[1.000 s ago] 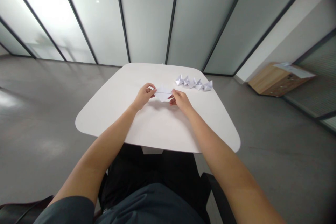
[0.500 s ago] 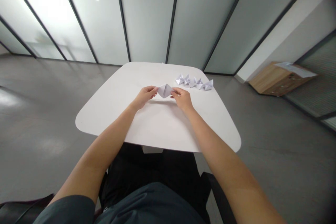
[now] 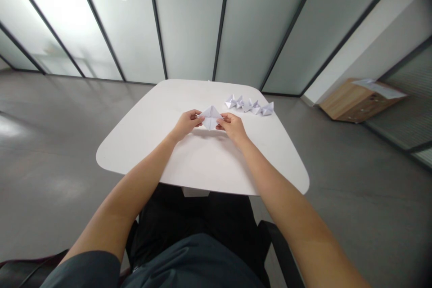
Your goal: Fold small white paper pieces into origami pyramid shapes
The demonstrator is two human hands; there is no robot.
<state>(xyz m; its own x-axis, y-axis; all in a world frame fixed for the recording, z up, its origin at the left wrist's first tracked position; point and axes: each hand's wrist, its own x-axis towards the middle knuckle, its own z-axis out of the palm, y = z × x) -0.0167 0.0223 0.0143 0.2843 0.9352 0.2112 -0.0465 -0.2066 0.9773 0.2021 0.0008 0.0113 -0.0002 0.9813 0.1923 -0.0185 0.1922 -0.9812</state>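
Between my two hands is a folded white paper (image 3: 211,116), diamond-shaped with creases that cross at its middle. My left hand (image 3: 188,124) pinches its left corner, thumb in front. On the opposite corner my right hand (image 3: 233,127) pinches it in the same way. The paper is held just above the white table (image 3: 145,144), casting a soft shadow below. Behind and to the right of my right hand, several folded white paper boats (image 3: 247,106) stand in a row on the table.
A wood-coloured cabinet (image 3: 354,100) with a paper on top stands on the floor at the right. Frosted glass panels (image 3: 189,22) rise behind the table. Chair armrests (image 3: 281,247) flank my lap, and a dark bag-like object (image 3: 27,272) lies at the lower left.
The folded paper has opened flatter and tilted, so its crossed creases now face me. My fingers have moved slightly inward along its corners. The row of paper boats has stayed put.
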